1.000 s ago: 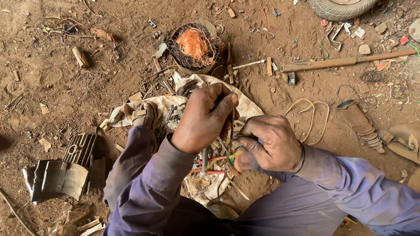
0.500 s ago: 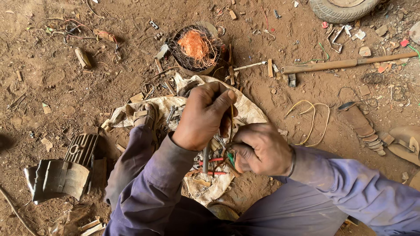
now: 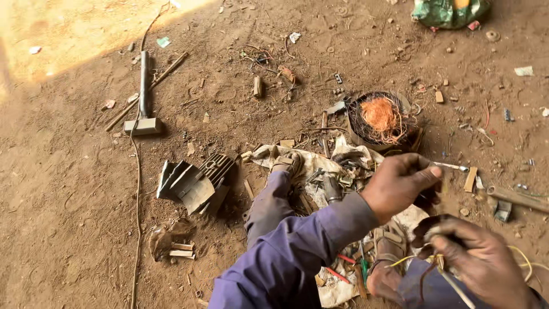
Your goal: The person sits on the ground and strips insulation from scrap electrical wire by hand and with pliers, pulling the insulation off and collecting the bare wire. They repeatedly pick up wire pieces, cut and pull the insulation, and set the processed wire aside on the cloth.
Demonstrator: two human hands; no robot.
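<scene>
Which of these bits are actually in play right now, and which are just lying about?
In hand:
left hand
right hand, pinching the yellow wires
cloth of small parts under the hands

Lying about:
hammer
finned metal casing
copper wire coil
green bag

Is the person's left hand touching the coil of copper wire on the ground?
Apart. The head view shows the left hand raised nearer the camera, with bare dirt and cloth scraps visible between it and the copper wire coil.
</scene>
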